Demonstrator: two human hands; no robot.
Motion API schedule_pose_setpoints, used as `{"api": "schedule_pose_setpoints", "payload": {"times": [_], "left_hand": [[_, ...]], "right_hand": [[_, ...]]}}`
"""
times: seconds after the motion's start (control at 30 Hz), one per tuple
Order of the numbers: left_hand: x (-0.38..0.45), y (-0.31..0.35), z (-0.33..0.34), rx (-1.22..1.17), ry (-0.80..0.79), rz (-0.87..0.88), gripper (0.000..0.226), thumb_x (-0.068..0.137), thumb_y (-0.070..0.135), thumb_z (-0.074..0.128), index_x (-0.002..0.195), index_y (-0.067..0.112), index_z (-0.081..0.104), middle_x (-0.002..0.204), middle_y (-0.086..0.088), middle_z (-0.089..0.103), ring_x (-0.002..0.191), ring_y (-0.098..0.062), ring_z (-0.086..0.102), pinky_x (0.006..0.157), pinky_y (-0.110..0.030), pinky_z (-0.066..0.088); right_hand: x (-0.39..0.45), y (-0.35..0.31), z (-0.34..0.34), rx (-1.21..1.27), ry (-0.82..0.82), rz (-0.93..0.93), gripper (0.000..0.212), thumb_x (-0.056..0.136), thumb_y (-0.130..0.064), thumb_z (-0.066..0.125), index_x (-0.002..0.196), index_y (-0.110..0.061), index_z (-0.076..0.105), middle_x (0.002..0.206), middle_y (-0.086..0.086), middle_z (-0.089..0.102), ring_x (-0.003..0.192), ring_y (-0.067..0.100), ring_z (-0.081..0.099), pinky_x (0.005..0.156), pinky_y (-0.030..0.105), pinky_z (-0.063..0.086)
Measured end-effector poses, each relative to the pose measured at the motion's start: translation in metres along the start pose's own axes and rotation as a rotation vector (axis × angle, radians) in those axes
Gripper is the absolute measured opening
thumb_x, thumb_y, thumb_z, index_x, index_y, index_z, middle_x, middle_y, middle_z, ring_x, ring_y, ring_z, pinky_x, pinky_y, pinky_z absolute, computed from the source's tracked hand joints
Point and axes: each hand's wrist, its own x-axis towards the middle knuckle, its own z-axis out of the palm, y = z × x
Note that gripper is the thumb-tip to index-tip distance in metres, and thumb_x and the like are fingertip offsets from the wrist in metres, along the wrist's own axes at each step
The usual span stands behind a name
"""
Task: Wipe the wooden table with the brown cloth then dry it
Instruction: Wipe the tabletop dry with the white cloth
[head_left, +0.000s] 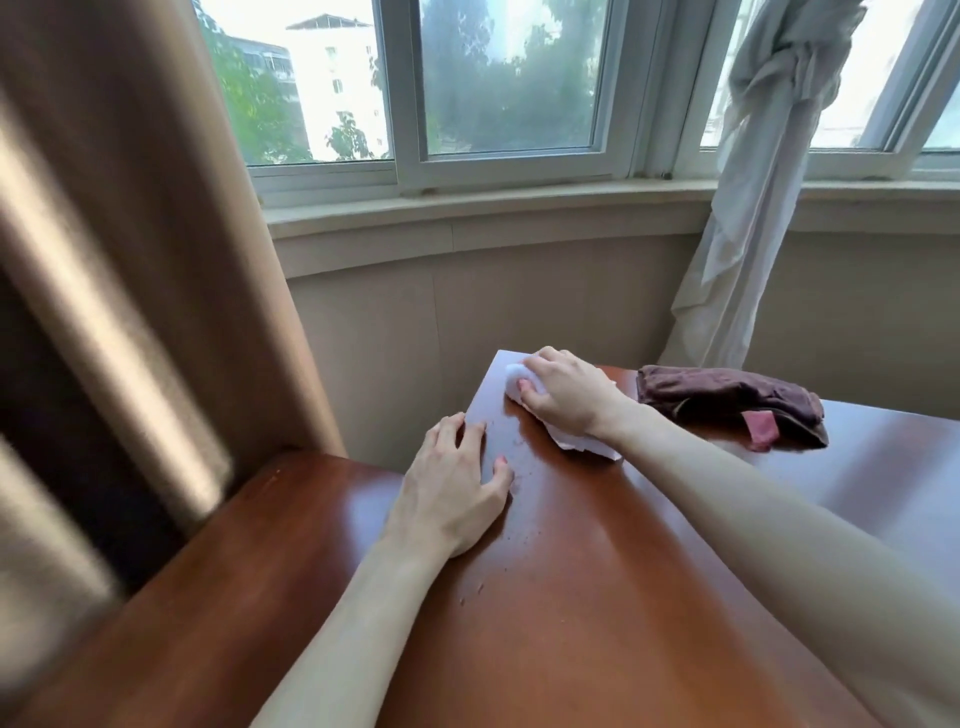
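My right hand (563, 397) is curled down over a wad of white tissue (574, 441), pressing it onto the wooden surface (597, 597) close to the far corner; my left hand (457, 493) lies flat and spread on the wood near the left edge, holding nothing, only bracing; the brown cloth (727, 397) sits bunched on the surface just beyond my right wrist, apart from both hands, with a pink tag (759, 428) poking out of its near fold. I judge the cloth wipe done and the drying in hand, since droplets (480, 587) show scattered along the wood toward me. The tissue looks thin and soft; once damp it will likely tear or ball up, so I would keep the palm flat over its middle and drag, not pinch. The cloth looks thick and limp; a grab at the bunched centre should lift it whole. The varnished wood looks slick when wet. A tan curtain (130, 234) hangs close on the left, a knotted white curtain (769, 171) beyond the cloth; neither blocks the strokes toward me.
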Motion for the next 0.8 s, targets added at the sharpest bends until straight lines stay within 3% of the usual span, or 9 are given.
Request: {"api": "schedule_pose_setpoints", "payload": {"times": [0.07, 0.2, 0.3, 0.4, 0.47, 0.53, 0.63, 0.7, 0.8], "left_hand": [[0.001, -0.003, 0.003, -0.005, -0.015, -0.007, 0.061, 0.099, 0.049, 0.041, 0.152, 0.021, 0.037, 0.16, 0.001, 0.027, 0.148, -0.013, 0.022, 0.121, -0.032, 0.025], [0.005, -0.007, 0.009, -0.018, 0.004, 0.002, 0.062, 0.097, 0.052, 0.04, 0.151, 0.022, 0.039, 0.159, 0.004, 0.027, 0.145, -0.012, 0.029, 0.117, -0.033, 0.032], [0.006, -0.009, 0.011, -0.008, 0.007, 0.005, 0.065, 0.094, 0.055, 0.037, 0.15, 0.022, 0.04, 0.158, 0.003, 0.027, 0.144, -0.012, 0.031, 0.116, -0.034, 0.035], [0.007, -0.011, 0.006, -0.088, -0.049, -0.012, 0.06, 0.096, 0.049, 0.047, 0.149, 0.024, 0.042, 0.158, 0.007, 0.028, 0.144, -0.009, 0.033, 0.115, -0.029, 0.033], [0.009, -0.012, -0.005, -0.243, -0.037, -0.042, 0.049, 0.097, 0.034, 0.055, 0.145, 0.022, 0.05, 0.153, 0.005, 0.04, 0.139, -0.008, 0.04, 0.111, -0.018, 0.029], [0.003, -0.013, -0.016, -0.343, 0.009, -0.072, 0.041, 0.098, 0.021, 0.057, 0.139, 0.022, 0.056, 0.14, 0.006, 0.054, 0.125, -0.008, 0.052, 0.102, -0.009, 0.031], [-0.017, -0.014, -0.034, -0.341, 0.074, -0.095, 0.036, 0.098, 0.015, 0.056, 0.132, 0.022, 0.061, 0.126, 0.006, 0.06, 0.093, -0.012, 0.059, 0.091, -0.01, 0.039], [-0.035, -0.016, -0.047, -0.306, 0.116, -0.112, 0.035, 0.097, 0.01, 0.055, 0.129, 0.018, 0.064, 0.122, 0.004, 0.062, 0.099, -0.013, 0.06, 0.09, -0.01, 0.037], [-0.07, -0.019, -0.066, -0.295, 0.136, -0.114, 0.032, 0.097, 0.008, 0.055, 0.126, 0.014, 0.066, 0.121, 0.0, 0.064, 0.115, -0.015, 0.06, 0.102, -0.021, 0.04]], "right_hand": [[0.016, 0.001, 0.007, 0.066, -0.001, 0.098, 0.04, 0.101, -0.032, 0.043, 0.135, -0.015, 0.055, 0.139, 0.009, 0.052, 0.126, 0.034, 0.05, 0.098, 0.042, 0.042], [0.048, 0.006, 0.019, 0.082, 0.068, 0.329, 0.042, 0.098, -0.044, 0.038, 0.119, -0.012, 0.055, 0.12, 0.014, 0.055, 0.117, 0.04, 0.052, 0.099, 0.048, 0.041], [0.055, 0.001, 0.026, 0.032, 0.015, 0.398, 0.048, 0.098, -0.05, 0.035, 0.117, -0.012, 0.057, 0.119, 0.016, 0.058, 0.115, 0.04, 0.054, 0.1, 0.049, 0.038], [0.046, -0.012, 0.034, 0.039, 0.054, 0.309, 0.038, 0.101, -0.038, 0.037, 0.114, -0.008, 0.058, 0.119, 0.019, 0.059, 0.116, 0.039, 0.054, 0.097, 0.047, 0.04], [0.031, -0.027, 0.038, 0.065, 0.008, 0.203, 0.041, 0.104, -0.033, 0.035, 0.125, -0.006, 0.057, 0.132, 0.019, 0.055, 0.128, 0.037, 0.048, 0.105, 0.045, 0.037], [0.009, -0.046, 0.037, 0.102, -0.081, 0.092, 0.046, 0.105, -0.033, 0.032, 0.14, -0.01, 0.05, 0.149, 0.015, 0.046, 0.143, 0.031, 0.036, 0.115, 0.041, 0.028], [-0.028, -0.076, 0.021, 0.174, -0.172, -0.001, 0.053, 0.108, -0.034, 0.028, 0.157, -0.014, 0.033, 0.166, 0.009, 0.024, 0.155, 0.021, 0.017, 0.123, 0.036, 0.012], [-0.058, -0.098, 0.01, 0.201, -0.212, -0.043, 0.056, 0.109, -0.035, 0.028, 0.16, -0.014, 0.025, 0.169, 0.007, 0.016, 0.156, 0.019, 0.011, 0.125, 0.034, 0.007], [-0.11, -0.134, 0.001, 0.202, -0.186, -0.102, 0.058, 0.108, -0.036, 0.03, 0.16, -0.011, 0.023, 0.168, 0.012, 0.016, 0.156, 0.022, 0.011, 0.125, 0.034, 0.006]]}}
